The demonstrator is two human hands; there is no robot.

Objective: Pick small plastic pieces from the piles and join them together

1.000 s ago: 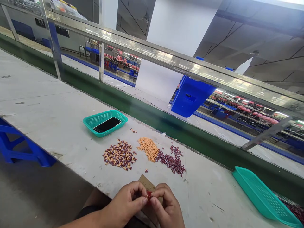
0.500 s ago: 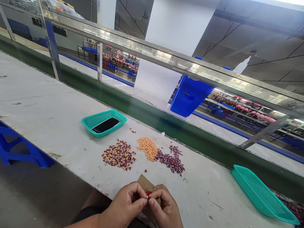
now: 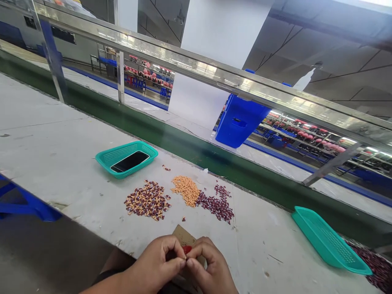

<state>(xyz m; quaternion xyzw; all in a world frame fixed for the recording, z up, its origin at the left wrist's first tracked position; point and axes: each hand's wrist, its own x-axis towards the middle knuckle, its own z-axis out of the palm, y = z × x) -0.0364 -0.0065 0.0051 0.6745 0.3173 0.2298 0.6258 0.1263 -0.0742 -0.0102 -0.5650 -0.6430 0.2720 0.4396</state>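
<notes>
My left hand [image 3: 163, 259] and my right hand [image 3: 211, 263] meet at the table's near edge. Their thumbs and index fingertips pinch a tiny light-coloured piece [image 3: 185, 258], mostly covered by the fingers. Just behind the fingertips shows a red object [image 3: 186, 248], its kind unclear, over a brown board [image 3: 180, 232]. Beyond the hands lie a heap of small purple-and-orange pieces [image 3: 148, 201], a heap of orange pieces [image 3: 185, 190] and a heap of purple pieces [image 3: 217, 207]. One stray two-tone piece [image 3: 183, 219] rests nearer the board.
On the white table [image 3: 73, 147], a green basket [image 3: 105, 163] at left holds a phone [image 3: 130, 161]. Another green basket [image 3: 324, 241] sits at right, beside dark red pieces [image 3: 375, 265]. A green belt [image 3: 171, 134] and metal rail run behind; a blue bin [image 3: 239, 122] stands beyond.
The whole view has shifted slightly, so the table things appear a little further left. Both hands stay together in the same pinch, and the small piece is now more hidden between the fingertips.
</notes>
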